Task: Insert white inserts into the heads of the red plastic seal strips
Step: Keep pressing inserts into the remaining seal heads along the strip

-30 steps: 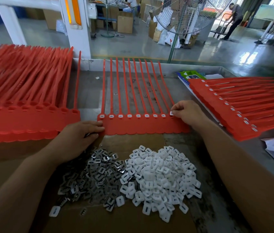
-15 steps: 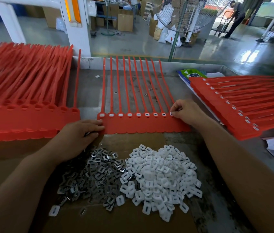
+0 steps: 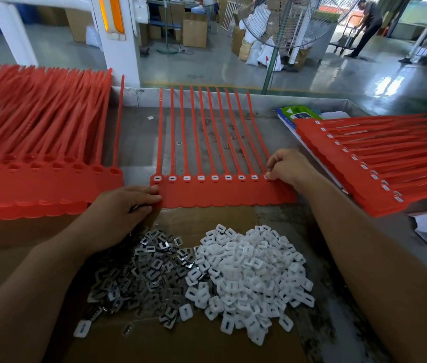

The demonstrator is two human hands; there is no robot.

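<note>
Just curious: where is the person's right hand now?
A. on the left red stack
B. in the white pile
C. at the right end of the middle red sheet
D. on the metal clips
C: the right hand pinches at the last head of the middle red sheet, well clear of the white pile.

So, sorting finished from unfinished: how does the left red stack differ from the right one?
The left stack has empty head sockets; the right stack's heads hold white inserts. The left stack's strips point away; the right stack's point rightward. Both are red seal strips.
</note>
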